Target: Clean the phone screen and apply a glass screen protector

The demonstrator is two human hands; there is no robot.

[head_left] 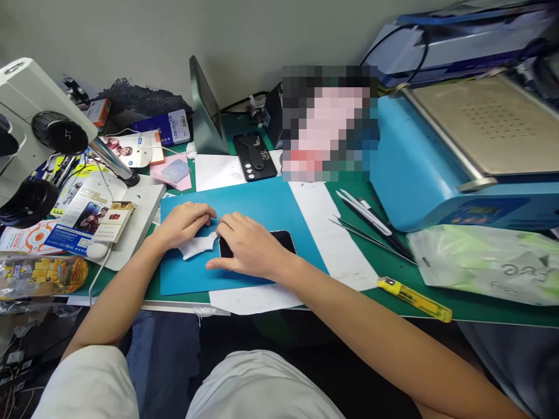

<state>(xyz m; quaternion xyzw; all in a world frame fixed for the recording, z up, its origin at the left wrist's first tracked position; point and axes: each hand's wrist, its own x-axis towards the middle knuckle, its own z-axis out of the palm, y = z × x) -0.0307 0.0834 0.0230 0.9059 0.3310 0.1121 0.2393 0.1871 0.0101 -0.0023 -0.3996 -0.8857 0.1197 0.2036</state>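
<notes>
A smartphone (283, 240) with a black front and a light edge lies on the blue mat (279, 201). Across its left part rests my right hand (251, 244), thumb stretched toward the near side and fingers bent over the far side. Close by on the left, my left hand (186, 224) has its fingers curled in; their tips are hidden. A crumpled white wipe (198, 245) lies under and between the two hands, beside the phone's left end. Whether the left fingers pinch part of it does not show.
A black phone case (255, 157) lies behind the mat. To the right are tweezers (371, 237), a yellow utility knife (414, 298), a wipes packet (484, 265) and a blue machine with a metal plate (484, 122). A white microscope (48, 110) overhangs the left side, above boxes and leaflets.
</notes>
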